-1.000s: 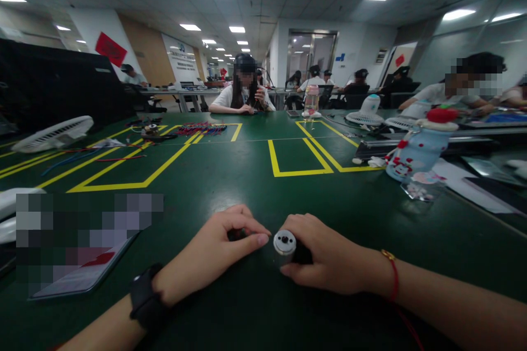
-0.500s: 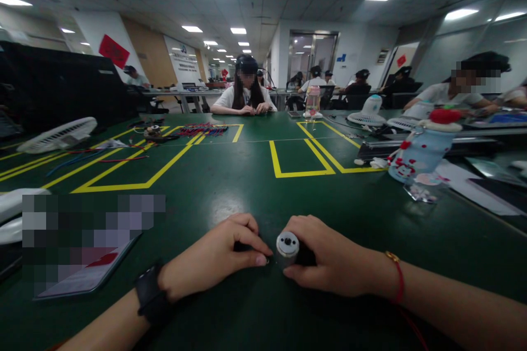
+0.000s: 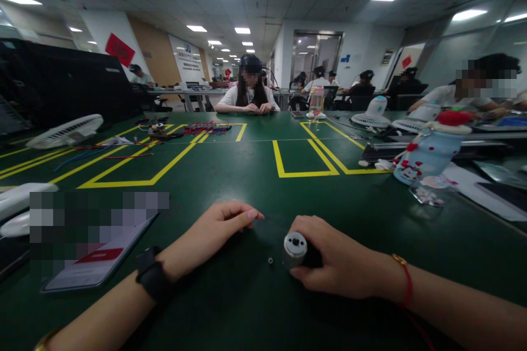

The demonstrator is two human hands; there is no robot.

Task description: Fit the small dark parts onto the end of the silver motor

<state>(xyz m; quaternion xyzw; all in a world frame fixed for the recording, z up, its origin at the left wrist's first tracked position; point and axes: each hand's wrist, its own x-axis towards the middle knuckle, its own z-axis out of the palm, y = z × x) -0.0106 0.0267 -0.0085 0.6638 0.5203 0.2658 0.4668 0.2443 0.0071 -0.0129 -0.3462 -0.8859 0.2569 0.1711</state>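
Note:
Upright on the green table (image 3: 230,296) stands a silver metal cylinder (image 3: 295,252) with small holes in its top face. My right hand (image 3: 329,258) is wrapped round it from the right. A tiny metal ring-like part (image 3: 270,260) lies on the table just left of the cylinder, touched by neither hand. Up and to the left of that part, my left hand (image 3: 230,222) hovers or rests near the tabletop, thumb and fingertips drawn together. Whether anything is between those fingertips is too small to tell.
A phone or tablet (image 3: 94,269) lies at the left. A blue bottle (image 3: 432,148) and a small clear packet (image 3: 427,194) stand at the right. Wires (image 3: 206,129) lie farther back. Across the table sits a person (image 3: 249,93). White fans (image 3: 68,131) are at both sides.
My left hand has let go of the tiny part and moved up and left, away from it. My right hand stays round the cylinder. The view has shifted slightly.

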